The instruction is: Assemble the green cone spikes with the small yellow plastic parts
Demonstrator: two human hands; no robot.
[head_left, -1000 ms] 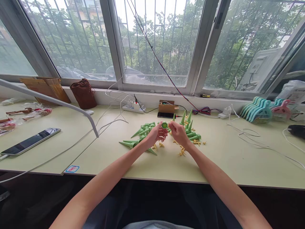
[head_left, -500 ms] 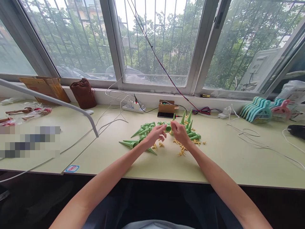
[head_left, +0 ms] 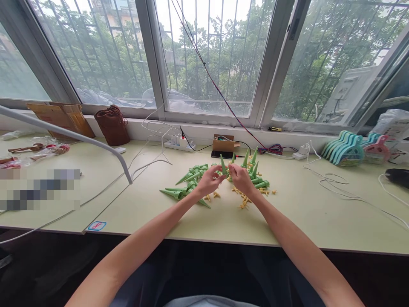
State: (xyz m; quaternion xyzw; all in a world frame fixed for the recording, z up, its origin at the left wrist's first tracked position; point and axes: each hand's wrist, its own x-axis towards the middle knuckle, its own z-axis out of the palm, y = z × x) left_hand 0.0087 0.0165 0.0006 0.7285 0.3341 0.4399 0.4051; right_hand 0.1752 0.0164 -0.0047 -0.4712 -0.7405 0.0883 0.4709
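Note:
My left hand (head_left: 211,181) is closed round a green plastic watering spike (head_left: 223,164), its tip pointing up. Close against it on the right, my right hand (head_left: 240,177) is pinched; what its fingers hold is hidden. Left of the hands lie several green spikes (head_left: 174,193) with open round ends. Beyond the right hand, more green spikes (head_left: 254,157) stand tip up, and a few lie on their sides. Small yellow plastic valve pieces (head_left: 244,204) are scattered on the table around and below the right hand.
At the back of the pale table (head_left: 191,226) are a black phone (head_left: 223,154), a small cardboard box (head_left: 223,144) and a power strip (head_left: 180,146). Turquoise hangers (head_left: 343,148) stand at right, with white cables (head_left: 335,181) nearby. A grey curved bar (head_left: 79,137) crosses the left side.
The green spike in my left hand has turned from its open end facing me to tip up. My left fingers have closed round it; the right hand has barely moved.

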